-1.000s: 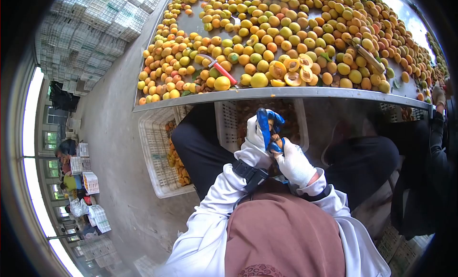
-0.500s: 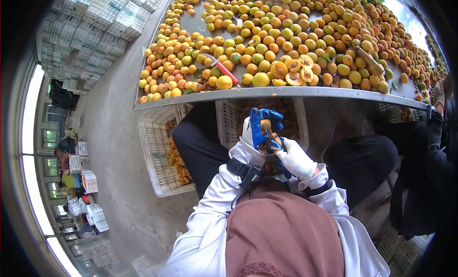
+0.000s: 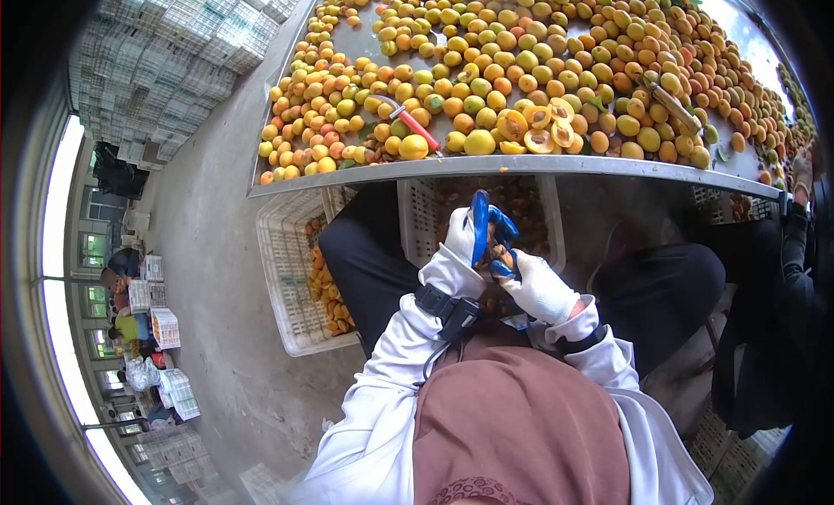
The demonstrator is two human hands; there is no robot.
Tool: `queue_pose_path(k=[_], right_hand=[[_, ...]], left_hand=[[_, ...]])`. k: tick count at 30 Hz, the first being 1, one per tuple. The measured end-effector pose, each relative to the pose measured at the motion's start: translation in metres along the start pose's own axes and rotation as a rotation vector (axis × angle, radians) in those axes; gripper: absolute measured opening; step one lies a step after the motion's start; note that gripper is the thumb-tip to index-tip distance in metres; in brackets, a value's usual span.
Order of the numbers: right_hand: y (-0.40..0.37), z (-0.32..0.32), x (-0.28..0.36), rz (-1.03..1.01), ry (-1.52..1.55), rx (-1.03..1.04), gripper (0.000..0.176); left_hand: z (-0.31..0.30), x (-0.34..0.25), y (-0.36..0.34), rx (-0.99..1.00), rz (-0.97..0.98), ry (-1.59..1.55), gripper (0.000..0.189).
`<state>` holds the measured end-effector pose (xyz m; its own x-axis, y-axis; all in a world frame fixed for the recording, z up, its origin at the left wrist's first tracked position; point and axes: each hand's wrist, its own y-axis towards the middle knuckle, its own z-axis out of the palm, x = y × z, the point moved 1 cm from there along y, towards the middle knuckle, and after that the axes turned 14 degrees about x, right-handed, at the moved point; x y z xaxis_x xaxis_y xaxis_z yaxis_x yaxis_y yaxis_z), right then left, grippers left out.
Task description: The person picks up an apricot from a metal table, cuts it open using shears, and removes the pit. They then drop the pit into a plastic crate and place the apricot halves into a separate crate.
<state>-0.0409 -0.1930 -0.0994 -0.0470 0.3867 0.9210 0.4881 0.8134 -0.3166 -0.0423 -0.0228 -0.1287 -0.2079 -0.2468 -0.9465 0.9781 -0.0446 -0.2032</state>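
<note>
2 gloved hands — together around brownish piece | red-handled knife — on table

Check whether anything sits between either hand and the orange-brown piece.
Nothing visible: the left hand and right hand come together around the orange-brown piece. The table edge lies beyond them, not between. Fingers hide part of the piece.

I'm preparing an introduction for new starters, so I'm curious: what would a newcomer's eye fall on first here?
Most likely the mass of yellow-orange fruit spread over the metal table across the top of the view. Near the table's close edge, a red-handled knife and, to its right, some cut-open halves stand out. Below that edge, the left hand and right hand meet in blue-and-white gloves.
</note>
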Motion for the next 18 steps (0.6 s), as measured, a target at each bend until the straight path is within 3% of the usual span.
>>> queue_pose_path(k=[5,8,9,11,15,16,18], right_hand=[[-0.002,-0.005,-0.007,-0.113,0.130,0.065,0.030],[-0.001,-0.005,-0.013,-0.151,0.174,0.094,0.029],[0.000,-0.005,-0.015,-0.140,0.206,0.107,0.028],[0.001,-0.004,-0.017,-0.132,0.230,0.123,0.027],[0.001,-0.004,-0.013,-0.140,0.139,0.092,0.026],[0.000,-0.004,-0.012,-0.116,0.103,0.095,0.026],[0.001,-0.002,-0.013,-0.094,0.090,0.101,0.026]], left_hand=[[0.004,-0.010,-0.001,0.004,-0.125,-0.103,0.065],[0.002,-0.013,-0.004,0.045,-0.157,-0.192,0.050],[0.005,-0.013,-0.008,0.042,-0.150,-0.193,0.050],[0.010,-0.014,-0.016,0.032,0.071,0.051,0.035],[-0.002,-0.014,-0.012,0.169,-0.080,-0.132,0.046],[0.007,-0.012,-0.020,0.069,-0.045,-0.003,0.031],[0.006,-0.009,-0.022,0.076,-0.066,-0.118,0.030]])
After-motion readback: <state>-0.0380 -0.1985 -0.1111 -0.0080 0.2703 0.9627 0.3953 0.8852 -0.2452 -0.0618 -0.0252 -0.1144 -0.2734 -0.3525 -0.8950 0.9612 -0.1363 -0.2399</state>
